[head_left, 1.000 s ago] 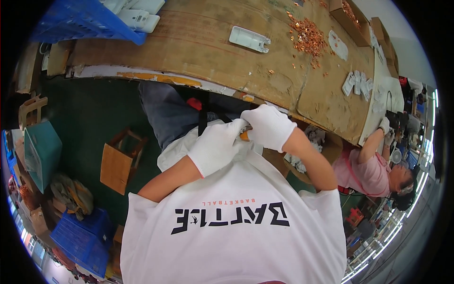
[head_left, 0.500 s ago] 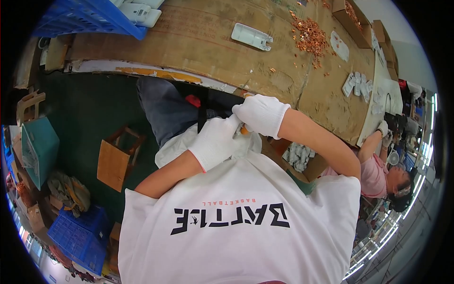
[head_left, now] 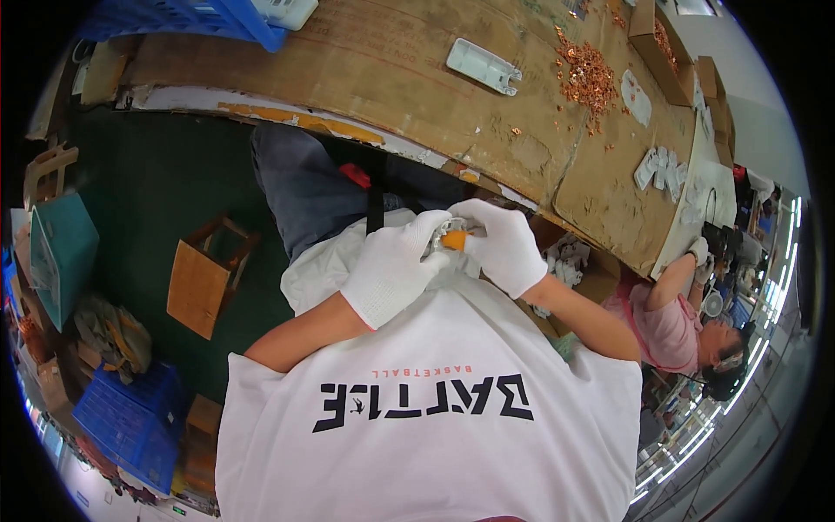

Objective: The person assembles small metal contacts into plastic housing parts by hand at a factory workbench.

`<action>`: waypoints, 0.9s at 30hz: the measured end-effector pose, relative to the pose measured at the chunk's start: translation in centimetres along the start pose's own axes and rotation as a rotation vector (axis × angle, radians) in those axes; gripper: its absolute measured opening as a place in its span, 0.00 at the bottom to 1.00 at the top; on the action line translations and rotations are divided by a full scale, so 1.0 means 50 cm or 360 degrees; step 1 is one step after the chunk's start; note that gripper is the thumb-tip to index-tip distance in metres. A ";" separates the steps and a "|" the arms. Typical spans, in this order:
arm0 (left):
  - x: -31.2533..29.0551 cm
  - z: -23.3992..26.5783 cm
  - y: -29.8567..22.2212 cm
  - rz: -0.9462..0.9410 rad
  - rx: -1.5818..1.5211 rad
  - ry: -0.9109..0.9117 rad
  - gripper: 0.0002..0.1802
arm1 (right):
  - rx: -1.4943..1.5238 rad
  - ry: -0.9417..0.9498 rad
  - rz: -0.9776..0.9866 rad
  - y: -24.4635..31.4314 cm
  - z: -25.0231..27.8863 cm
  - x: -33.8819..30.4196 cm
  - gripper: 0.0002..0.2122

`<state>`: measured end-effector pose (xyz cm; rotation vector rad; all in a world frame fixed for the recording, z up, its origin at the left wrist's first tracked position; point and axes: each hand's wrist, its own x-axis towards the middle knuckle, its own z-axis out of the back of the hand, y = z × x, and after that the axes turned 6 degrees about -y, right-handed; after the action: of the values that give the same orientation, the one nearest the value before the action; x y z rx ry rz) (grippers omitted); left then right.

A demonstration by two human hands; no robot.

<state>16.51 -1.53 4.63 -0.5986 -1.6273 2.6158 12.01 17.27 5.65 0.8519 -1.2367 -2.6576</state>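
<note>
A cardboard-covered table (head_left: 348,74) runs across the top of the view. On it lie a white casing (head_left: 484,66), a heap of copper pieces (head_left: 589,78) and, farther right, a few white parts (head_left: 661,170). A blue crate (head_left: 204,17) stands at the upper left. Below is a dark green floor (head_left: 156,174) with a wooden stool (head_left: 202,287); at right, a co-worker (head_left: 674,331) in pink sits by the table.

The wearer's forearms angle inward, and both white-gloved hands meet in front of the chest, below the table edge. The left hand (head_left: 391,271) curls around a small grey and orange thing (head_left: 453,239); the right hand (head_left: 504,248) grips it from the other side, fingers bent over the top.

The gloves hide most of this thing, so whether it is one piece or two cannot be told. The picture's upper edge cuts off the crate.
</note>
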 end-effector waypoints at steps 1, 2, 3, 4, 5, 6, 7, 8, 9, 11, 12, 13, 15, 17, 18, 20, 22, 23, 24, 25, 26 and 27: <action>0.000 0.000 0.001 -0.0023 0.0021 -0.0001 0.23 | -0.0027 -0.0039 -0.0017 -0.001 -0.005 -0.010 0.15; 0.001 -0.001 0.001 -0.0022 0.0021 -0.0002 0.23 | -0.0027 -0.0038 -0.0017 0.002 -0.005 -0.010 0.15; 0.002 -0.002 0.000 -0.0025 -0.0015 0.0005 0.22 | -0.0034 -0.0036 -0.0034 0.007 -0.004 -0.010 0.14; 0.002 -0.002 -0.001 -0.0029 -0.0050 0.0012 0.21 | -0.0041 -0.0034 -0.0052 0.009 -0.003 -0.010 0.14; 0.001 -0.002 -0.002 -0.0031 -0.0049 0.0017 0.21 | -0.0039 -0.0037 -0.0056 0.005 -0.005 -0.012 0.14; -0.002 -0.001 -0.003 -0.0047 -0.0059 0.0015 0.21 | 0.0099 0.0037 -0.0190 -0.002 -0.008 -0.013 0.14; -0.004 -0.001 -0.004 -0.0063 -0.0069 0.0013 0.21 | 0.0237 0.0112 -0.0322 -0.007 -0.009 -0.015 0.14; -0.007 -0.003 -0.005 -0.0063 -0.0066 0.0017 0.21 | 0.0242 0.0109 -0.0324 -0.003 -0.005 -0.015 0.14; -0.010 -0.007 -0.007 -0.0072 -0.0072 0.0000 0.21 | 0.0005 0.0123 -0.0101 0.007 0.006 -0.013 0.13; -0.011 -0.011 -0.014 -0.0082 -0.0071 -0.0009 0.22 | -0.0440 0.0315 0.0168 0.031 0.036 0.006 0.09; -0.010 -0.009 -0.021 -0.0086 -0.0077 0.0057 0.22 | -0.0551 0.0388 0.0252 0.036 0.048 0.015 0.08; -0.009 -0.010 -0.025 -0.0090 -0.0083 0.0121 0.21 | -0.0662 0.0460 0.0337 0.039 0.056 0.022 0.07; -0.003 -0.016 -0.017 -0.0155 -0.0050 0.0112 0.21 | -0.0787 0.0528 0.0314 0.048 0.053 0.030 0.09; 0.001 -0.011 -0.017 -0.0216 -0.0020 0.0089 0.21 | -0.0988 0.0380 0.0319 0.056 0.041 0.023 0.10; 0.003 0.000 -0.025 -0.0142 -0.0015 0.0086 0.21 | -0.0992 0.0384 0.0325 0.052 0.036 0.019 0.10; 0.001 0.010 -0.024 -0.0060 -0.0012 0.0072 0.21 | -0.0376 -0.0023 0.0099 0.025 0.013 0.004 0.14; -0.005 0.010 -0.016 0.0145 -0.0238 0.0044 0.24 | 0.0094 -0.0128 -0.0098 0.004 -0.012 -0.024 0.14; -0.008 0.007 -0.013 0.0156 -0.0235 0.0042 0.24 | 0.0283 -0.0141 -0.0240 0.000 -0.029 -0.038 0.14; -0.011 0.004 -0.009 0.0108 -0.0224 -0.0011 0.24 | 0.0291 -0.0255 -0.0167 -0.005 -0.045 -0.048 0.13; -0.014 0.002 -0.008 0.0059 -0.0212 -0.0060 0.23 | 0.0299 -0.0251 -0.0172 -0.008 -0.057 -0.049 0.13; -0.016 0.002 -0.009 0.0061 -0.0209 -0.0046 0.23 | 0.0342 -0.0337 -0.0110 -0.010 -0.068 -0.052 0.12; -0.017 0.003 -0.012 0.0048 -0.0221 -0.0084 0.21 | 0.0383 -0.0426 -0.0048 -0.012 -0.074 -0.056 0.12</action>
<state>17.15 -1.57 5.50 -0.5673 -1.8421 2.5762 16.37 16.03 4.55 0.5535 -1.6430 -2.7544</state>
